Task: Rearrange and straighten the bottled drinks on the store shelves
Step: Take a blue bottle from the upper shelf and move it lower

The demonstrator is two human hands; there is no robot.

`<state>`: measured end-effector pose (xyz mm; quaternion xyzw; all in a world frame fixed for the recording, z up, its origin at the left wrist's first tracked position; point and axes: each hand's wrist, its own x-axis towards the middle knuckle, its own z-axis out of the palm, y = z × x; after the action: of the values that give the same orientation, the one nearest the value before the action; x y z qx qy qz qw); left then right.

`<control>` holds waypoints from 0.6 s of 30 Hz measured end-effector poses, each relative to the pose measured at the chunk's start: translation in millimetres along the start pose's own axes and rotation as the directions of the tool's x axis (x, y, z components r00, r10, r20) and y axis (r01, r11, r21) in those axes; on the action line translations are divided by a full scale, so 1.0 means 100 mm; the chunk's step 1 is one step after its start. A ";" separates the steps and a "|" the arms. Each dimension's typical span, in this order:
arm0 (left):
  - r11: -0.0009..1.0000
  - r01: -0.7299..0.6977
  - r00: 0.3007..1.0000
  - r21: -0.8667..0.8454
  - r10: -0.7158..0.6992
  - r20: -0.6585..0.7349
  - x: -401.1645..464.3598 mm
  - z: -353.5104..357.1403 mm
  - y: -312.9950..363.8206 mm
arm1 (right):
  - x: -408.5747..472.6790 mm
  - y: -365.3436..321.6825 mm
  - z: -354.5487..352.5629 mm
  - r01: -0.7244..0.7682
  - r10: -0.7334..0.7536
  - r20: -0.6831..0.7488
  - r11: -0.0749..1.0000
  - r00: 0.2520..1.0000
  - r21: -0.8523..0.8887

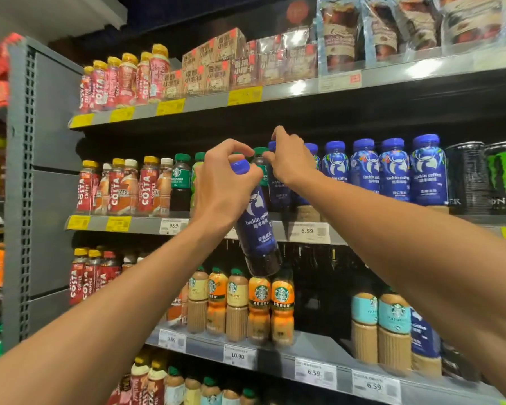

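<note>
Left hand point(225, 182) grips blue bottle point(256, 226) | grey shelf point(146, 225) behind

A shop, drinks aisle. Grey metal shelving point(21, 200) with a perforated upright, several tiers. Bottled coffees point(398, 171) stand in rows by brand along the shelf fronts. Yellow and white price tags point(308, 231) clipped to the shelf edges, reading 9.99, 6.59, 10.90. Boxed and bagged goods point(216, 62) along the top tier.
</note>
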<state>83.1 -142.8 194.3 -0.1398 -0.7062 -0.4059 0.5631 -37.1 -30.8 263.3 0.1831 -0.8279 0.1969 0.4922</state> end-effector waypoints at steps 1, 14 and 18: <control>1.000 -0.004 1.000 -0.002 0.004 -0.002 0.00 0.00 0.01 | 0.04 0.03 0.03 0.021 -0.023 -0.017 0.993 1.000 -0.114; 0.999 0.031 0.999 -0.040 -0.031 -0.010 0.00 0.27 0.03 | -0.46 0.18 -0.31 -0.007 -0.145 0.296 0.890 0.944 0.456; 1.000 0.018 0.999 0.015 -0.017 -0.048 0.04 0.33 0.05 | -0.65 0.27 -0.66 -0.560 -0.358 0.770 0.536 0.528 0.632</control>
<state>62.9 -116.8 199.0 -0.1196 -0.6967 -0.4085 0.5774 28.0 32.9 230.3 0.4066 -0.7618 0.4848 -0.1387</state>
